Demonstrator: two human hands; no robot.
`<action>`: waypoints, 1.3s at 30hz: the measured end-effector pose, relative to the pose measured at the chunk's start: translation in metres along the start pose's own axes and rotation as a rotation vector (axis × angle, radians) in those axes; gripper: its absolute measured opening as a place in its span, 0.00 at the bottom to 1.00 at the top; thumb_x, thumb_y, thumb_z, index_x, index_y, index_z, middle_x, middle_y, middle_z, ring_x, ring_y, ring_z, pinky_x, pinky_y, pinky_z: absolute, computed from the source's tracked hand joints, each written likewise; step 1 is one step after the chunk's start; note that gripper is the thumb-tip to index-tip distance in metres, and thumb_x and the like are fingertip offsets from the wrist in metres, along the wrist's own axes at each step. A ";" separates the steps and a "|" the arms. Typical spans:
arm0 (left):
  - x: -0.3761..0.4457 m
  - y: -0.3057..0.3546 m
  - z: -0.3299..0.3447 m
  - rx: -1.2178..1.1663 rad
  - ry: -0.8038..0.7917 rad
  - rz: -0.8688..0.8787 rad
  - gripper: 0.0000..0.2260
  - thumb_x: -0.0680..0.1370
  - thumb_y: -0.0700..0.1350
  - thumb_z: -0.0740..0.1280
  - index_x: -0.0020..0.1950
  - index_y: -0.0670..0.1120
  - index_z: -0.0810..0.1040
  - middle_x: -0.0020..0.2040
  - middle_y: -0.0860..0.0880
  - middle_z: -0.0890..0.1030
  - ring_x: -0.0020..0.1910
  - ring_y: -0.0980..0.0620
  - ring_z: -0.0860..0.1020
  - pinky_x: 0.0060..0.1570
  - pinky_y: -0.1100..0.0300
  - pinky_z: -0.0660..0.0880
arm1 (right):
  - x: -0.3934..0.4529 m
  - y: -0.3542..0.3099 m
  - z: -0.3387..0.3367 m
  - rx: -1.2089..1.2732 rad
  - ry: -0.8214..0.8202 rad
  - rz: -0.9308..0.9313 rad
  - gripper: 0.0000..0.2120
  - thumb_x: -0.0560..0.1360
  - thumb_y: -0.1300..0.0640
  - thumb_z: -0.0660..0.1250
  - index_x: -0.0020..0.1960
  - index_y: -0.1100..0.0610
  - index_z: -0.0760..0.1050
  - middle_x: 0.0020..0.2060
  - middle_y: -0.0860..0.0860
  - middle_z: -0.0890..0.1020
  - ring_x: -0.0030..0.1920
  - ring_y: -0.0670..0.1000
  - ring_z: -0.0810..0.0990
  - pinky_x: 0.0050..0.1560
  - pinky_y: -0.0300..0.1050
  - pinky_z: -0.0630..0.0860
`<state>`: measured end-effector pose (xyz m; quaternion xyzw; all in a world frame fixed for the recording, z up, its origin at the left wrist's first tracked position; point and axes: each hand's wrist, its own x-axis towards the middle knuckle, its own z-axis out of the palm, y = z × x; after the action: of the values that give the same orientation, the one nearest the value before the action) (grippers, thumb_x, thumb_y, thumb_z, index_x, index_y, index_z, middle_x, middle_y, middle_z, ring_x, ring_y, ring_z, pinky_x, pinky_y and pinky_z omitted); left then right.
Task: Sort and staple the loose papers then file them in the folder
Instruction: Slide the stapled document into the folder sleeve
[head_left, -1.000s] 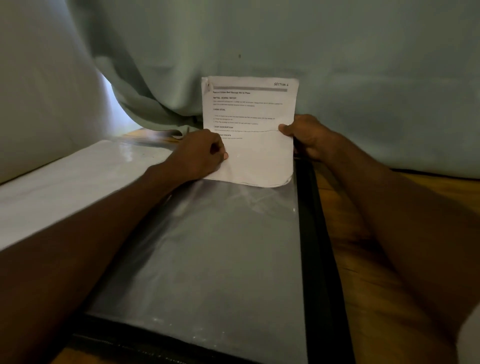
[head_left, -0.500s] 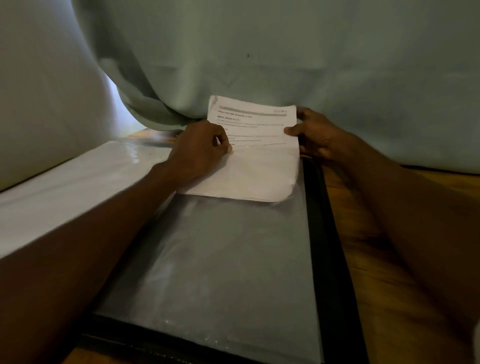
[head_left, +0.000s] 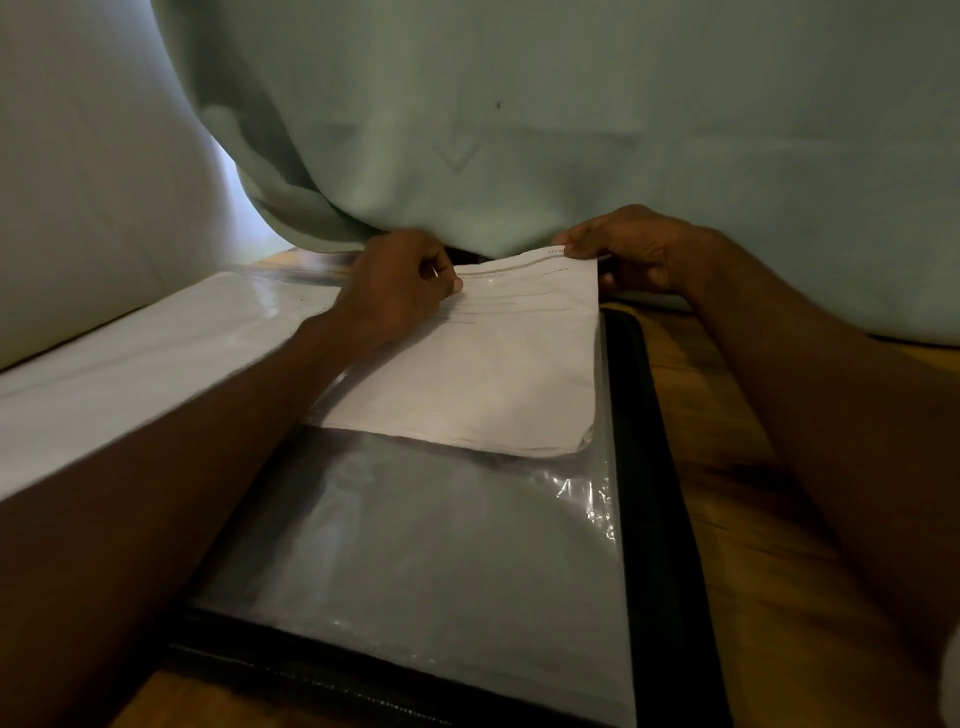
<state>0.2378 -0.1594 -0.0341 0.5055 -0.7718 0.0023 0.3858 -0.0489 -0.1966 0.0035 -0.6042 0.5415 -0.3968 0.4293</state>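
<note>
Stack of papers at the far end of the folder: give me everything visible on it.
The stack of papers is white, several sheets thick at its near edge, with rounded near corners. Faint printed lines cross its far part, too blurred to read. It lies nearly flat, its near part seemingly inside the clear plastic sleeve of the black folder; its far edge protrudes. The left hand holds its far left side; the right hand pinches its far right corner. A pale green curtain hangs behind.

Both forearms reached forward, bare. The left hand (head_left: 395, 286) had curled fingers, the thumb pinching against them. The right hand (head_left: 631, 249) was turned inward, its fingertips (head_left: 566, 249) pinching too, knuckles up.
</note>
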 end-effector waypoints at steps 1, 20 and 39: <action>0.000 0.001 0.000 0.009 0.002 0.000 0.07 0.74 0.50 0.76 0.39 0.49 0.83 0.34 0.53 0.80 0.35 0.53 0.76 0.39 0.57 0.71 | -0.002 0.000 -0.001 -0.026 -0.064 0.010 0.10 0.76 0.68 0.68 0.51 0.60 0.85 0.44 0.58 0.83 0.42 0.57 0.74 0.31 0.39 0.69; 0.003 -0.001 -0.005 -0.014 0.018 0.000 0.07 0.73 0.47 0.76 0.37 0.53 0.81 0.35 0.54 0.81 0.37 0.56 0.78 0.41 0.62 0.69 | -0.023 -0.027 -0.002 -0.257 -0.292 0.006 0.06 0.77 0.61 0.70 0.51 0.54 0.85 0.44 0.50 0.84 0.45 0.48 0.79 0.45 0.41 0.75; 0.001 -0.002 -0.001 0.071 0.036 -0.121 0.05 0.74 0.50 0.75 0.42 0.51 0.83 0.42 0.50 0.84 0.44 0.46 0.80 0.47 0.52 0.77 | -0.078 -0.041 0.025 -0.405 -0.122 0.141 0.18 0.74 0.59 0.77 0.63 0.57 0.79 0.48 0.61 0.85 0.34 0.50 0.84 0.29 0.37 0.74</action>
<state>0.2403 -0.1607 -0.0335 0.5646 -0.7321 0.0155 0.3808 -0.0196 -0.1152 0.0335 -0.6616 0.6242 -0.2116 0.3577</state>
